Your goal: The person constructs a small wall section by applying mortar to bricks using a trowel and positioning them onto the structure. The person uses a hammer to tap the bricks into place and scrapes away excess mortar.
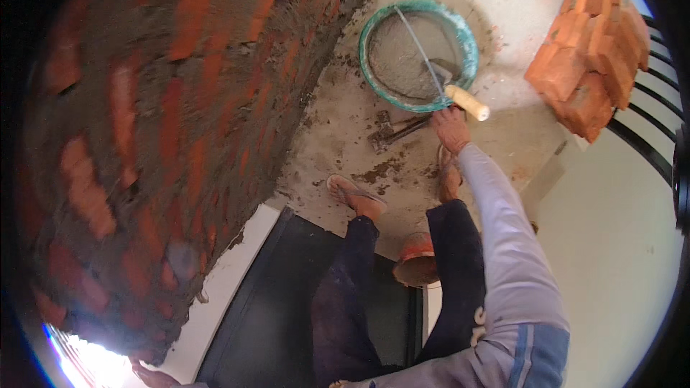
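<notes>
My right hand (pixel 451 128) is at the near rim of a round green basin (pixel 467 36) with wet grey mortar (pixel 406 57) in it. Its fingers are bent, and what they grip, if anything, is hidden. Just above them, a pale wooden tool handle (pixel 467 103) juts over the rim. A thin, light, straight edge (pixel 418 44) runs from this handle across the mortar. A mortar-smeared hammer (pixel 384 131) lies on the floor, its handle reaching toward my fingers. My left hand (pixel 152 375) shows only partly, dark, below the brick wall; its fingers are unclear.
A rough brick wall (pixel 194 115) smeared with mortar fills the left side. Orange bricks (pixel 593 50) are stacked at the far right, beside curved black bars (pixel 643 151). A reddish bucket (pixel 415 260) stands by my legs. My sandalled feet (pixel 356 195) are on the mortar-spattered floor (pixel 316 165).
</notes>
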Action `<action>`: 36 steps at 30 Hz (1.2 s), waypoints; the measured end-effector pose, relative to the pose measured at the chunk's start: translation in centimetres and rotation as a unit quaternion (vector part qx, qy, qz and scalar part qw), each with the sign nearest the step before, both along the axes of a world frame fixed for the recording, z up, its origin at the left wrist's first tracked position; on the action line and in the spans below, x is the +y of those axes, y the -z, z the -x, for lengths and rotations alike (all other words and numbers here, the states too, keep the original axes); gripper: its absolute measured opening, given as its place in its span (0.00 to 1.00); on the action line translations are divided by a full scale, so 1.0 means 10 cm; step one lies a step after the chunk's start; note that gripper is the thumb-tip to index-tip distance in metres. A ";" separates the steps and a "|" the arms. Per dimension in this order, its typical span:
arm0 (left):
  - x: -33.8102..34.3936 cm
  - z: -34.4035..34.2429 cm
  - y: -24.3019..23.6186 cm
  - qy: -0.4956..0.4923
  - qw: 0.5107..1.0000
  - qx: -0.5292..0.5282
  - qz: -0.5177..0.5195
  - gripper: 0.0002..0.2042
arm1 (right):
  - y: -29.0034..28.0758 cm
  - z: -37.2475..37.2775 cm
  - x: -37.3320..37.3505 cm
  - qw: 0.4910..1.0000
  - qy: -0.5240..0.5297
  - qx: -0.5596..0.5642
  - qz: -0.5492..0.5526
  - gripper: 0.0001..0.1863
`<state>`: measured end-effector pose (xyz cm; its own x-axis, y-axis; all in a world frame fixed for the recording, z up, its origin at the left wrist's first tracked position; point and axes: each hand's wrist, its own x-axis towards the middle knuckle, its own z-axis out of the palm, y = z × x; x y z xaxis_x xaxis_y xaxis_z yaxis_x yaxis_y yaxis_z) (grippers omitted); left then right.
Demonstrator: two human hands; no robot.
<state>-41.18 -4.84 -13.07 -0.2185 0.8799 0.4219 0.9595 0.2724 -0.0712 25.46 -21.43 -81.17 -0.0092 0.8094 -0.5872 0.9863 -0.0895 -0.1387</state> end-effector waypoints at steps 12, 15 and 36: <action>0.01 -0.12 0.29 0.019 0.998 0.057 0.015 0.26 | 0.36 0.94 -0.19 0.967 -0.151 0.202 0.040 0.17; -0.06 -0.08 0.31 0.034 0.997 0.070 0.019 0.26 | 0.60 0.71 -0.03 0.985 -0.002 0.049 -0.165 0.15; -0.18 -0.54 0.00 0.068 0.995 -0.035 0.056 0.33 | -6.68 2.32 0.79 0.699 0.062 0.708 0.076 0.24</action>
<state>-35.77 -6.66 -13.05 -0.1199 0.9441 0.3069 0.9907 0.1338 -0.0247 2.29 -13.49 -14.34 -0.6036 0.7851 -0.1386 -0.1477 -0.2810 -0.9483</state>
